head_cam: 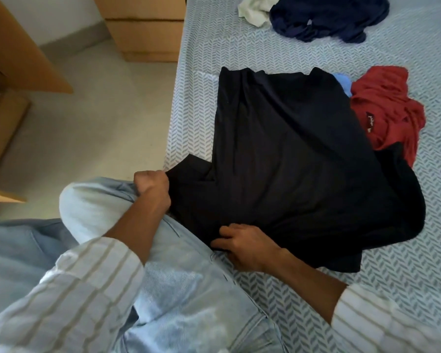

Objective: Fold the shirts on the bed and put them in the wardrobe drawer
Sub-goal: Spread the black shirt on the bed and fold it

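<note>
Black shirt (290, 154) spread on bed (354, 276) for folding; left hand (152, 188) fist-grips sleeve, right hand (242, 245) pinches near edge, keeping cloth taut.

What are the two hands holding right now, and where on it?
Both hold the black shirt. The left hand grips a sleeve end at the bed's edge; the right hand pinches the near edge of the shirt.

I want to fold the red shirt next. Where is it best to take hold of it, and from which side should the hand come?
Judging from its pose, grip the red shirt at its exposed far-right bunched edge, coming from the right over bare bed. Its near-left part lies under the black shirt, which both hands hold, so pulling there would likely drag that one.
</note>
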Tool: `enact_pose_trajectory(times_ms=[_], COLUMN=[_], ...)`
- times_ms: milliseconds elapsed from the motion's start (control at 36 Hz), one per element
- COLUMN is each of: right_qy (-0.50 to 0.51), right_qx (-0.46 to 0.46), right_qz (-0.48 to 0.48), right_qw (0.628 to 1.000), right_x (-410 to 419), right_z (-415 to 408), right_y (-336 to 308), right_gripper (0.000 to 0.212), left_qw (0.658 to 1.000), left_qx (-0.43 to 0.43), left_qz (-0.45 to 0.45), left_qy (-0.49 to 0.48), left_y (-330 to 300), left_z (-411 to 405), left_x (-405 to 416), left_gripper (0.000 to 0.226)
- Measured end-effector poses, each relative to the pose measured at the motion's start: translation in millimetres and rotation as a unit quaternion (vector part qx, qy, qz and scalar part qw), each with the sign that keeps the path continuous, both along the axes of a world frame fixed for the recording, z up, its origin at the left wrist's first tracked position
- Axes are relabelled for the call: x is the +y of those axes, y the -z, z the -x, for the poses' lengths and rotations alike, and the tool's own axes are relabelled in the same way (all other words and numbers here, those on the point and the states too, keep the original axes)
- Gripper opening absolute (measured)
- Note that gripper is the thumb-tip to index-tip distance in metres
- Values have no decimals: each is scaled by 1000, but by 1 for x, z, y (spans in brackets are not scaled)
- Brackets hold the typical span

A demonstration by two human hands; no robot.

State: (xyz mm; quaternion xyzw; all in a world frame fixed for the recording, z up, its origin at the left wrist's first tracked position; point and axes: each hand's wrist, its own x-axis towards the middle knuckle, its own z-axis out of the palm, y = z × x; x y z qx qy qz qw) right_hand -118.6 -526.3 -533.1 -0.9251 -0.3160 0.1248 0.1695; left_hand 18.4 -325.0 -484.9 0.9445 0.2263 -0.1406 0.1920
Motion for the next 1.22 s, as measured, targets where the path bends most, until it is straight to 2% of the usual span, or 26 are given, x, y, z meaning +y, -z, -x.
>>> enact_pose_trajectory(times_ms=[56,111,139,194,222,278,361,472,556,861,917,1028,1111,1167,1222], right_qy=[-2,7,14,38,53,82,125,190,225,350,366,391,402,417,447], right_qx=[36,68,82,104,111,110,92,66,64,36,28,24,1,10,33], right_qz=[9,13,10,-9,-24,-48,-50,-24,-12,-46,-50,-59,-70,-66,-54], right_qw=[999,998,996,994,992,989,987,979,972,935,929,918,913,907,892], right_x=[-3,-5,-5,-4,-4,-4,-4,-4,0,-27,-39,-62,-70,-71,-71], right_z=[-1,-4,-5,-9,-11,-18,-31,-45,-51,-135,-160,-226,-284,-320,-355], right_y=[-2,-7,-10,-17,-19,-19,-17,-19,-18,-12,-11,-16,-24,-29,-32], right_gripper=[54,56,54,47,43,34,26,35,39,22,18,14,15,16,17], left_qw=[999,1000,1000,982,975,989,997,993,986,962,961,966,965,964,961], left_qx=[18,17,22,-11,-36,-61,-38,-47,-69,-158,-143,-60,-1,30,59], left_qz=[-7,8,16,164,177,115,56,19,27,92,114,153,141,135,166], left_qy=[-33,6,-5,-97,-126,-70,22,104,146,202,206,201,222,226,213], left_y=[-3,-2,-3,-1,2,9,15,16,24,35,29,23,26,28,33], left_z=[0,0,0,-7,-8,-9,-10,-16,-22,-76,-89,-120,-142,-150,-155], left_x=[0,-1,-2,-4,-5,-9,-16,-26,-33,-48,-53,-69,-81,-84,-83], left_gripper=[33,30,28,28,32,43,54,55,49,28,26,24,34,37,30])
